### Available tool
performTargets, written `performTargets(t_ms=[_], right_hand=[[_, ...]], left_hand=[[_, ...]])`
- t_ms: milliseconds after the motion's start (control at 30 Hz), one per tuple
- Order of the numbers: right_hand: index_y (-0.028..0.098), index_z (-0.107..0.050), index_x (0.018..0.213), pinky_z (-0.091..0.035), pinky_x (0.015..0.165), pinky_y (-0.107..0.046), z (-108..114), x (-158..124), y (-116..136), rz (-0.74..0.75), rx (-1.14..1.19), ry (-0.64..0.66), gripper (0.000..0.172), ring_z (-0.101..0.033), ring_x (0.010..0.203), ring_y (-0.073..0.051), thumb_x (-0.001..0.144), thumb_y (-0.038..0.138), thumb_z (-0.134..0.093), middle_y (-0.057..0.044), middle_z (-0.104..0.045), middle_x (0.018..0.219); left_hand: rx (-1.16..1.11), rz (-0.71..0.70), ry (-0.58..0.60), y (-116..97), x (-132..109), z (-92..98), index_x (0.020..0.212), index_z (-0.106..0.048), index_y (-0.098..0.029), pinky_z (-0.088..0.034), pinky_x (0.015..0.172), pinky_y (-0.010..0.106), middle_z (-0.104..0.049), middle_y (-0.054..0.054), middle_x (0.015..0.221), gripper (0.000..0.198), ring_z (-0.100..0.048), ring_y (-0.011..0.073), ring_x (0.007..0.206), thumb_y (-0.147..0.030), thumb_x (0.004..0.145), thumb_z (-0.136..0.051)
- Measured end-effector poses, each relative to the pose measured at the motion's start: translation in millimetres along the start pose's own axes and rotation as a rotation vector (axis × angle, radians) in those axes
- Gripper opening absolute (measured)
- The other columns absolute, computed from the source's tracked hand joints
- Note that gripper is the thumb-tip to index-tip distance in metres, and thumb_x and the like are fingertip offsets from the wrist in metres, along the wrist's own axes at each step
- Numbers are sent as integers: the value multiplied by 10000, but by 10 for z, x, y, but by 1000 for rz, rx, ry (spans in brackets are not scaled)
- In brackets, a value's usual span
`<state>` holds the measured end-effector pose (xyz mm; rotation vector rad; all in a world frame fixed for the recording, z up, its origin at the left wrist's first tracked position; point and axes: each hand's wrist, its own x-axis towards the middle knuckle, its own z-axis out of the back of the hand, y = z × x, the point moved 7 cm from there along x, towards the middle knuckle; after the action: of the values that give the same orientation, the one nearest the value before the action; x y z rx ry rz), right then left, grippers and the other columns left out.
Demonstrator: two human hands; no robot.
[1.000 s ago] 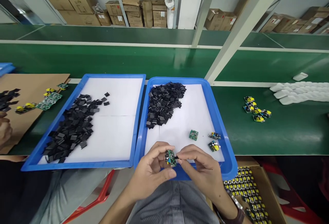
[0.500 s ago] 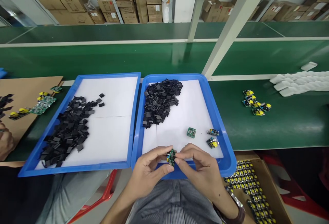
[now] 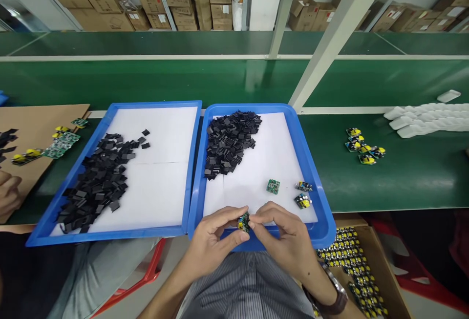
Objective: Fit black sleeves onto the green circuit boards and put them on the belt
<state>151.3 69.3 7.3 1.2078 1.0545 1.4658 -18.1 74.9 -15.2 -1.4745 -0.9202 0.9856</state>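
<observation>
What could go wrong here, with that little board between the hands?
The small circuit board, pinched in the left hand with the right hand at its edge, could slip and fall. The right hand might also knock the board with yellow parts nearby in the blue tray on the right. The black pieces there lie in a loose heap, so a bump to the tray could scatter them.

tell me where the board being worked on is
In the head view, the board is low centre, between fingertips of the left hand and right hand, by the right blue tray's near edge.
</observation>
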Motion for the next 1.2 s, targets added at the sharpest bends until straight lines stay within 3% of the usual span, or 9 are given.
performTargets(t_ms=[167,400,633,900,1100,1200], right_hand=[[251,-779,930,-547,695,-313,-13,4,-44,-39,119,79,112,-680,752,-169,924,146,-739,-13,-726,819],[261,-780,953,-521,712,-308,-20,-15,-90,-49,102,7,163,-667,773,-163,919,110,-730,-6,-712,828],[266,-795,994,-542,727,-319,-11,-14,-52,-31,127,121,172,-691,796,-175,934,121,-726,-22,-727,863],[250,-754,920,-521,712,-312,-48,14,-143,-110,137,46,111,-665,760,-164,928,142,-728,-2,-705,821],[255,-739,934,-538,753,-300,-36,32,-48,-42,133,13,152,-685,852,-165,933,107,-706,-12,-711,905],[253,-727,913,-533,738,-295,-42,23,-62,-62,131,6,147,-676,822,-160,927,108,-706,-4,-707,876]], left_hand=[[-56,47,0,40,-11,-11,1291,-762,-300,-617,870,306,-759,65,1098,386,-734,207,986,-292,909,-815],[89,-22,37,18,-25,-6,1353,-722,-316,-596,949,343,-753,68,1140,428,-709,227,1070,-295,931,-793],[3,-2,21,34,-10,-22,1328,-730,-321,-591,979,324,-706,73,1226,395,-700,212,1117,-262,941,-779],[-117,-30,0,-7,2,-13,1242,-755,-305,-605,952,306,-730,57,1131,345,-730,196,1055,-179,922,-789],[-97,-37,-4,-7,-26,-2,1257,-760,-307,-602,1009,364,-657,107,1380,370,-695,261,1210,-167,916,-792],[-73,-45,6,-19,-17,-2,1263,-762,-313,-614,991,364,-677,109,1341,382,-700,259,1197,-150,918,-784]])
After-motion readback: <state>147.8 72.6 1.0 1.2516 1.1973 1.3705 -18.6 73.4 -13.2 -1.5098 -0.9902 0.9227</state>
